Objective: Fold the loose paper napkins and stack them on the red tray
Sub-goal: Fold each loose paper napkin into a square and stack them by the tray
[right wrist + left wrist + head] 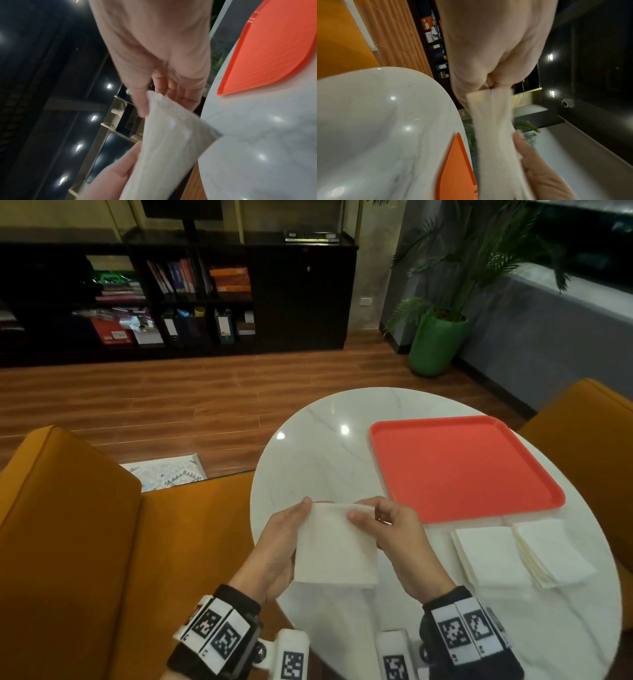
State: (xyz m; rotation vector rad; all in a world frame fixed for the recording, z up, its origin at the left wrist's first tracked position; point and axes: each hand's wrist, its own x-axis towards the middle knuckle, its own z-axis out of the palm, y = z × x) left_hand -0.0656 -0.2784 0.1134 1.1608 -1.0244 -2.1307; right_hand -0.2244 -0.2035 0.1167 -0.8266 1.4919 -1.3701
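A white paper napkin hangs above the near left part of the round marble table, held up by both hands. My left hand pinches its upper left corner, and the left wrist view shows that pinch on the napkin. My right hand pinches the upper right corner, thumb on the near face; in the right wrist view the napkin hangs from that thumb. The red tray lies bare on the right half of the table. Two piles of white napkins lie just in front of it.
Orange upholstered seats flank the table on the left and right. Beyond lie a wooden floor, a dark bookshelf and a plant in a green pot.
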